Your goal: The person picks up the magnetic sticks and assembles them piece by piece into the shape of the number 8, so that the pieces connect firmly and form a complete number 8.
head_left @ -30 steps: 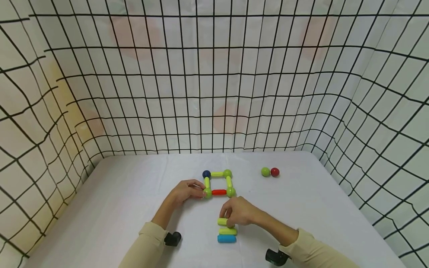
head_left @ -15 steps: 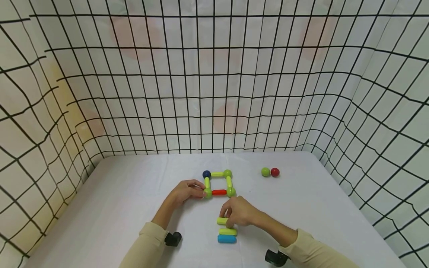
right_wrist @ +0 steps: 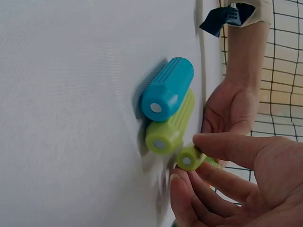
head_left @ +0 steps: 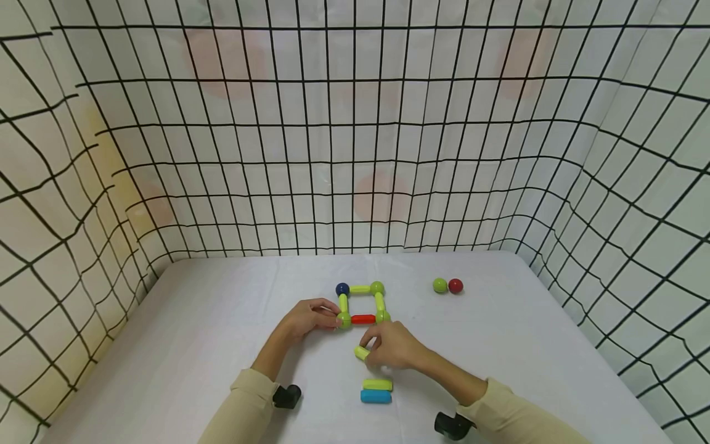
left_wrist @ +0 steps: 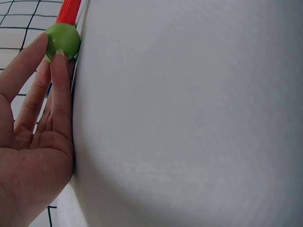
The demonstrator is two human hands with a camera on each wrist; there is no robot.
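In the head view a square of magnetic rods and balls lies on the white table. Its near side is a red rod, its far left corner a dark blue ball. My left hand pinches the green ball at the near left corner between thumb and fingers. Just nearer than the square, my right hand holds a yellow-green magnetic rod, tilted, one silver end showing in the right wrist view. Part of that rod is hidden by the fingers.
Close to me lie another yellow-green rod and a blue rod, side by side. A loose green ball and a red ball sit at the far right. Black netting surrounds the table's back and sides.
My right hand has picked the yellow-green rod away from beside the other two rods and moved it toward the square, turning it slightly. The left hand stays on the green ball.
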